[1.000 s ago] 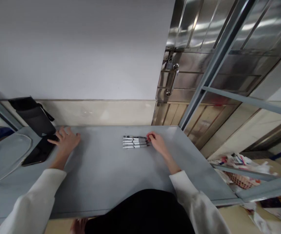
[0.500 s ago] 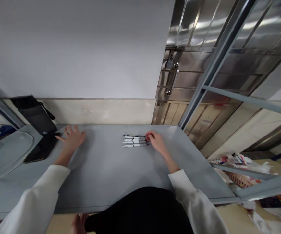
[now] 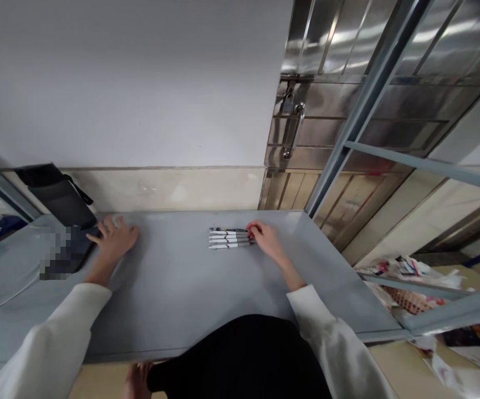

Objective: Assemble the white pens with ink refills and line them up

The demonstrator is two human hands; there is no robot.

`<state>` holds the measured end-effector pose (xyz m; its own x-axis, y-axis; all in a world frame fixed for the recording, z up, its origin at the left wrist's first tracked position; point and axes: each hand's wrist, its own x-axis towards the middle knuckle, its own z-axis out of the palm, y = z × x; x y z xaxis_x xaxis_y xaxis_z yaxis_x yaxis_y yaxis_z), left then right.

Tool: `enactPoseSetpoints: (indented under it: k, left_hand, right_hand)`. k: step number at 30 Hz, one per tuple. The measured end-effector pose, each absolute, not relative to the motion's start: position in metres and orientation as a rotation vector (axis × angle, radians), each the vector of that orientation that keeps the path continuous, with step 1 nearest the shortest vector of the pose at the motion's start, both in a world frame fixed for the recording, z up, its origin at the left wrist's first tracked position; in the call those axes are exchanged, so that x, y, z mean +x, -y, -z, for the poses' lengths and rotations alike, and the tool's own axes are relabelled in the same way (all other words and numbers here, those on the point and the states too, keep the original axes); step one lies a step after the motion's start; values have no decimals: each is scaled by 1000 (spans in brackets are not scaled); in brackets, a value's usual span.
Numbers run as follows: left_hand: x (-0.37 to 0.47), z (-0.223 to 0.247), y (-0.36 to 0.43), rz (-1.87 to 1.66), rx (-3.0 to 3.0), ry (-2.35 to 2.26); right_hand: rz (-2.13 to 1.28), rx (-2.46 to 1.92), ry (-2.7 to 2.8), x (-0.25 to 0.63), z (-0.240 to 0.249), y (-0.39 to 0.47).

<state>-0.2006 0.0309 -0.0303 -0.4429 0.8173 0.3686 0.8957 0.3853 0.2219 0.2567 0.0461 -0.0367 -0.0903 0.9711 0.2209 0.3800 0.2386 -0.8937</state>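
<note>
Several white-and-grey pens (image 3: 227, 240) lie side by side in a row on the grey tabletop (image 3: 173, 288). At the right end of the row, my right hand (image 3: 263, 235) is closed, its fingertips pinching the end of the farthest, darker pen (image 3: 228, 229). Over on the left, my left hand (image 3: 115, 239) rests with fingers spread and holds nothing. Its fingertips are beside a dark phone (image 3: 80, 257), which is partly pixelated.
A black bottle-like case with a strap (image 3: 63, 194) leans by the wall behind the phone. A white cable (image 3: 9, 299) curves along the left. Grey metal posts (image 3: 343, 144) rise at the right corner, before a padlocked metal door (image 3: 318, 122). A basket (image 3: 408, 299) stands lower right.
My left hand has shifted a little left, closer to the phone. My right hand stays at the pens' right end, and the row looks unchanged.
</note>
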Motion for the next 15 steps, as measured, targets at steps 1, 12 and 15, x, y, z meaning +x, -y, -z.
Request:
enactPoseSetpoints:
  k: [1, 12, 15]
  left_hand:
    - [-195, 29, -31, 585, -1502, 2424]
    - [-101, -5, -38, 934, -2099, 2083]
    - [-64, -8, -40, 1137, -2414, 1808]
  right_hand:
    - [-834, -1283, 1642, 257, 37, -46]
    - [-709, -1316, 1749, 258, 28, -39]
    - [-697, -1235, 1836, 255, 22, -34]
